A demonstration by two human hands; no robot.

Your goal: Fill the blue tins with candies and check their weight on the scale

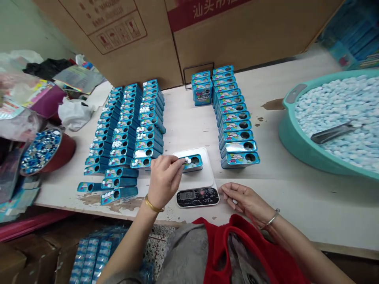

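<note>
My left hand [166, 177] has its thumb and fingers pinched over the top of a blue candy tin [195, 161], at small white candies [188, 160] lying beside its round opening. The hand hides the left end of this tin; whether it also touches the tin I cannot tell. Under the tin is a white kitchen scale [209, 177], its display lit and reading about 166. Right of the scale, my right hand [244, 199] rests low over the table with curled fingers, a white candy [235, 201] showing between them.
Several rows of tins [118, 144] stand left, many topped with candies. Another row [237, 126] stands right of the scale. A teal basin [296, 146] of candies holds a metal scoop [334, 132]. A red bowl [63, 152] stands far left; cardboard boxes [237, 39] line the back.
</note>
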